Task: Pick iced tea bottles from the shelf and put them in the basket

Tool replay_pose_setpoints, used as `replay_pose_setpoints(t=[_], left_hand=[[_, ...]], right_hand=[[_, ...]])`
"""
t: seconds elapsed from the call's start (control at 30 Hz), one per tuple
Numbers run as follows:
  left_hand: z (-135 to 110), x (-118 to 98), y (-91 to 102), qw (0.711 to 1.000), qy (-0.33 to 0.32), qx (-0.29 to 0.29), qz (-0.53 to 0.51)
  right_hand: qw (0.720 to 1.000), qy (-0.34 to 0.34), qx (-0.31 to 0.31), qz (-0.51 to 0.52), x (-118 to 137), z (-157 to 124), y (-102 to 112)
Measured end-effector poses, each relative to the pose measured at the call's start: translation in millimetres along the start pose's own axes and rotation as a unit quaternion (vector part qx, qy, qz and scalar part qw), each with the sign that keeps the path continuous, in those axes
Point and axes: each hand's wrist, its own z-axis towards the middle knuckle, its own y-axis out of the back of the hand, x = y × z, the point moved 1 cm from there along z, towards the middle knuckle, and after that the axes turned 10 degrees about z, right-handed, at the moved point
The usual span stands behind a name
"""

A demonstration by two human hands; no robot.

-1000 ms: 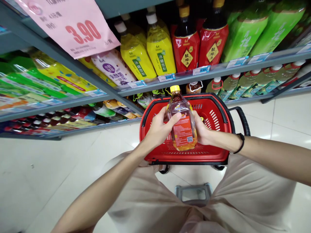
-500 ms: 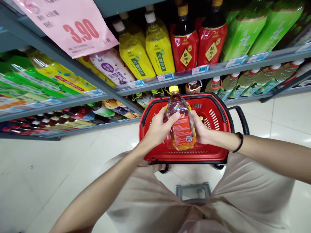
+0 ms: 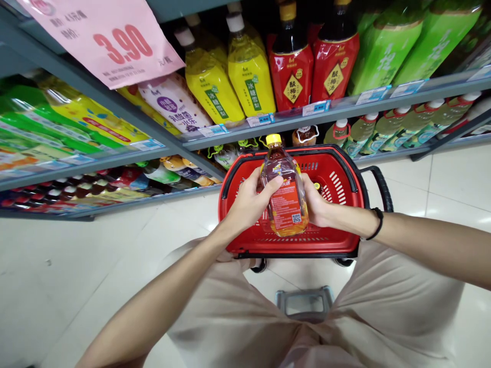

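Observation:
Both my left hand [image 3: 251, 202] and my right hand [image 3: 316, 202] grip a plastic bottle [image 3: 284, 197] of amber liquid with a yellow cap. Its orange rear label, printed with a QR code, faces me. My left thumb lies across the bottle's upper front, and my right fingers are hidden behind it. The bottle is tilted slightly and held over a red plastic shopping basket [image 3: 333, 159], without touching its floor as far as I can tell. A small yellow-capped item shows inside the basket, partly hidden by my right hand.
Grey store shelves [image 3: 337, 112] hold yellow bottles [image 3: 247, 71], red bottles [image 3: 291, 66] and green packs [image 3: 383, 56]. A pink 3.90 price sign [image 3: 99, 43] hangs at upper left. The basket's black handle [image 3: 379, 186] rises right. Pale floor tiles [image 3: 76, 255] spread below.
The whole view has drifted slightly, with the shelves moving up and left. The bottle has turned a little between my hands, and both hands still hold it.

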Motion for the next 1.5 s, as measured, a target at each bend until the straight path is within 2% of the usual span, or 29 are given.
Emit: replay_pose_setpoints(t=[0.4, 0.63, 0.83, 1.0, 1.5], left_hand=[[-0.8, -0.8, 0.0, 1.000, -0.001, 0.001, 0.004], [-0.4, -0.1, -1.0, 1.000, -0.002, -0.005, -0.011], [-1.5, -0.6, -0.9, 1.000, -0.003, -0.005, -0.005], [-1.8, -1.3, -1.0, 1.000, -0.001, -0.006, -0.012], [-1.0, 1.1, -1.9, 1.000, 0.001, -0.005, -0.009]], right_hand=[[1.000, 0.007, 0.008, -0.006, -2.7, 4.9, 5.3], [0.999, 0.010, -0.035, -0.022, -1.7, 1.3, 1.2], [1.000, 0.007, -0.006, -0.009, -2.4, 2.9, 4.1], [1.000, 0.005, -0.024, -0.002, -2.7, 4.5, 6.2], [1.000, 0.011, -0.007, -0.010, -3.6, 3.9, 6.6]])
